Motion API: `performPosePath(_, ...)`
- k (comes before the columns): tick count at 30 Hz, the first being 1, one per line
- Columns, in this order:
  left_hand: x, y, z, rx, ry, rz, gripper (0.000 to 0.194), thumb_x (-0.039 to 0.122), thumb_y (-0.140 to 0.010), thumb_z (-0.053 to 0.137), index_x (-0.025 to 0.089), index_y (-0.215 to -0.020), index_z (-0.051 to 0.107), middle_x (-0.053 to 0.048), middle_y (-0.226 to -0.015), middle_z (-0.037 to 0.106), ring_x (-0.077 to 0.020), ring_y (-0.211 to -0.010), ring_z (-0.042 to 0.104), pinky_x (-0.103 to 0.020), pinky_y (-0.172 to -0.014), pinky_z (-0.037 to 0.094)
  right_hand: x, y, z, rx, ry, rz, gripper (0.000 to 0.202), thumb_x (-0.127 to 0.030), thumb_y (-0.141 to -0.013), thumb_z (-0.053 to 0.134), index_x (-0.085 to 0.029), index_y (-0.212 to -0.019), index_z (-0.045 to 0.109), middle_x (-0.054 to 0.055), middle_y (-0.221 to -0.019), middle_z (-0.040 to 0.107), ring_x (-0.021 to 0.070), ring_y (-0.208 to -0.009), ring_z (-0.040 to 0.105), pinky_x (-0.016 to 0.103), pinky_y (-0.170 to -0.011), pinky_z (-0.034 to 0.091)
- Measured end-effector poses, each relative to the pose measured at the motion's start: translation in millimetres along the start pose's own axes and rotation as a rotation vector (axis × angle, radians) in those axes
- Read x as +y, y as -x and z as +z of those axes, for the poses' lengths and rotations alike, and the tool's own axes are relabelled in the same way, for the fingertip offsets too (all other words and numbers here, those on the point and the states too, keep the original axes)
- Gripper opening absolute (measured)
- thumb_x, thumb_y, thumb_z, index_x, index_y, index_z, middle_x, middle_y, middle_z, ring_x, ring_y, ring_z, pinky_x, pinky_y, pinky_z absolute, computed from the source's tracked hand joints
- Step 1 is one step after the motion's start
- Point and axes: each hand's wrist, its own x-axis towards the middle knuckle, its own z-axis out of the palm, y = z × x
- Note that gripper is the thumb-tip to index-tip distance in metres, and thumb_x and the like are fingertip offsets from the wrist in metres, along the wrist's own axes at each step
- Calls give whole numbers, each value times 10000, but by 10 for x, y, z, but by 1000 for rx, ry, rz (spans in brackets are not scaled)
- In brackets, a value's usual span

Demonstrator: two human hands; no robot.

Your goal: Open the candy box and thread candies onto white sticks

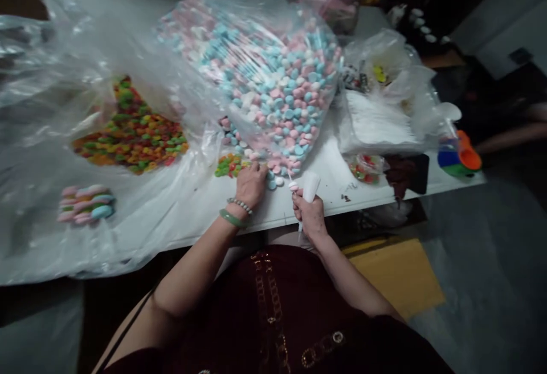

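Observation:
My left hand (251,185), with a beaded bracelet and a green bangle, rests at the table's front with its fingers curled down. It is beside a small pile of green, orange and red gummy candies (231,165); what its fingertips hold, if anything, is hidden. A few pale blue and white marshmallows (273,181) lie just to its right. My right hand (311,217) is closed around a white tapered squeeze bottle (311,187). A small pinkish-white marshmallow (293,186) shows at that hand's fingertips, seemingly on a thin stick.
A big clear bag of pink, blue and white marshmallows (273,77) fills the table's middle. Left of it is an open bag of gummies (137,140), then a bundle of finished-looking candy skewers (86,205). White sticks (378,120) and coloured cups (459,157) stand right.

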Motion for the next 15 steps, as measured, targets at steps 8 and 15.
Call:
performPosePath(8, 328, 147, -210, -42, 833, -255, 103, 232, -846, 544, 168, -804, 613, -53, -749, 634, -166, -675, 598, -255, -608, 397, -113, -10, -131, -22, 236, -318, 284, -385, -746, 619, -220, -963, 696, 11, -790, 666, 119, -551, 534, 246, -482, 431)
performPosePath(15, 828, 422, -305, -419, 1803, -407, 258, 268, -657, 771, 141, -753, 568, -8, -566, 615, -119, -495, 596, -219, -507, 473, -106, 7, -230, 95, 416, -553, 186, -318, -828, 566, -209, -914, 691, 32, -842, 692, 177, -798, 640, 295, -752, 522)
